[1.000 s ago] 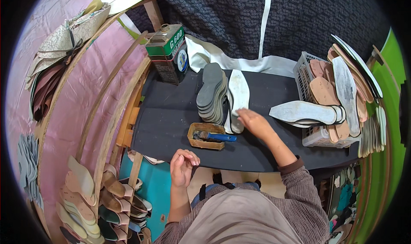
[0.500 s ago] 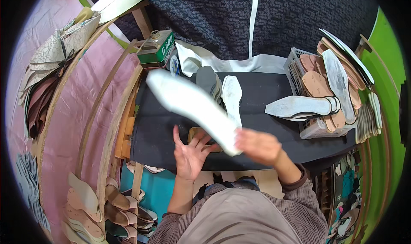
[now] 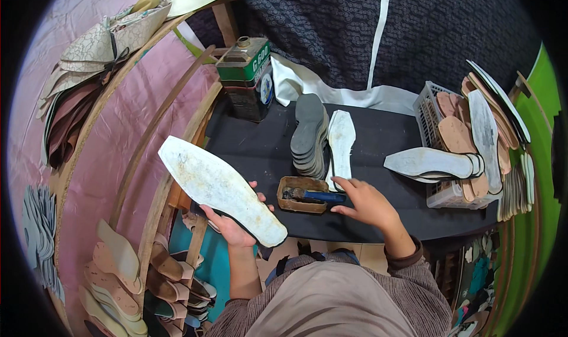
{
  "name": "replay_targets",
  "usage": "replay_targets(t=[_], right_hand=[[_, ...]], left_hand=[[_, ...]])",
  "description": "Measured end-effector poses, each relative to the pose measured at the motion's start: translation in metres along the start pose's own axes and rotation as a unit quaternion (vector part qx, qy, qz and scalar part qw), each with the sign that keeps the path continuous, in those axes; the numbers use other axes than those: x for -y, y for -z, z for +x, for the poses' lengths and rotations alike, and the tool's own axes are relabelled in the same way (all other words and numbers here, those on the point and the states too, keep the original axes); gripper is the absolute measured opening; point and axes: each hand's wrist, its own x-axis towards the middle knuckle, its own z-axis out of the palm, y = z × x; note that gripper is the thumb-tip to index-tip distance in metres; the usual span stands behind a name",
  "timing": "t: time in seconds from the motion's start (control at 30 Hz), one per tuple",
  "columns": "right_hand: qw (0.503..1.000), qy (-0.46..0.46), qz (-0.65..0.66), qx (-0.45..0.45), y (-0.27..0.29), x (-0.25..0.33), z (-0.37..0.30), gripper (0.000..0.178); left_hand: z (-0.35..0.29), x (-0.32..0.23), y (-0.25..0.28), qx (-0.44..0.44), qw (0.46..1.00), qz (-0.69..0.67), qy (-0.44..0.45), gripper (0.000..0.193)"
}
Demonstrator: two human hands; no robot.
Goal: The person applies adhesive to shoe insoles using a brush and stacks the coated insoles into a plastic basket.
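A white shoe insole (image 3: 219, 186) with a pointed toe and a thin dark edge lies across my left hand (image 3: 236, 229), thumb on one side and fingers on the other. Its broad end points up and left. My right hand (image 3: 368, 204) has its fingers apart beside the blue handle (image 3: 325, 196) of a brush. That brush rests in a small brown tub (image 3: 287, 202), its other end stained dark. Just beyond my right fingers lies another white insole (image 3: 341, 142). Beside it stands a stack of grey sole pieces (image 3: 309, 127).
A green and dark metal can (image 3: 244, 79) stands at the table's back left. On the right, a white plastic basket (image 3: 427, 115) holds tan insoles, with white ones (image 3: 429, 161) lying across its edge. Wooden racks (image 3: 151, 215) with shoe parts and slippers line the left side.
The insole has passed from my right hand to my left and lies lower and further left. My right hand, now free of it, is by the brush handle. The view has shifted slightly.
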Motion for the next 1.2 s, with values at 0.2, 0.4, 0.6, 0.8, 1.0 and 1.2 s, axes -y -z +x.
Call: replay_targets(t=[0.2,0.4,0.6,0.8,1.0,1.2], right_hand=[[0.991,0.074,0.112,0.012,-0.021,-0.014,0.013,0.038],[0.97,0.132,0.175,-0.102,-0.033,0.015,0.035,0.021],[0.957,0.147,0.221,-0.12,-0.05,0.019,0.048,0.019],[0.945,0.122,0.258,-0.16,-0.055,0.022,0.043,0.019],[0.951,0.1,0.205,-0.207,-0.051,0.015,0.037,0.017],[0.95,0.085,0.18,-0.242,-0.051,0.008,0.027,0.017]], left_hand=[[-0.01,-0.002,0.012,-0.031,0.999,-0.009,0.01,0.092],[-0.016,-0.005,0.015,-0.043,0.999,0.004,0.022,0.092],[-0.018,-0.007,0.016,-0.058,0.998,-0.009,0.006,0.091],[-0.018,-0.008,0.02,-0.055,0.998,-0.003,0.008,0.092],[-0.016,-0.005,0.023,-0.038,0.999,-0.023,0.026,0.093],[-0.015,-0.002,0.026,-0.041,0.998,-0.013,0.041,0.089]])
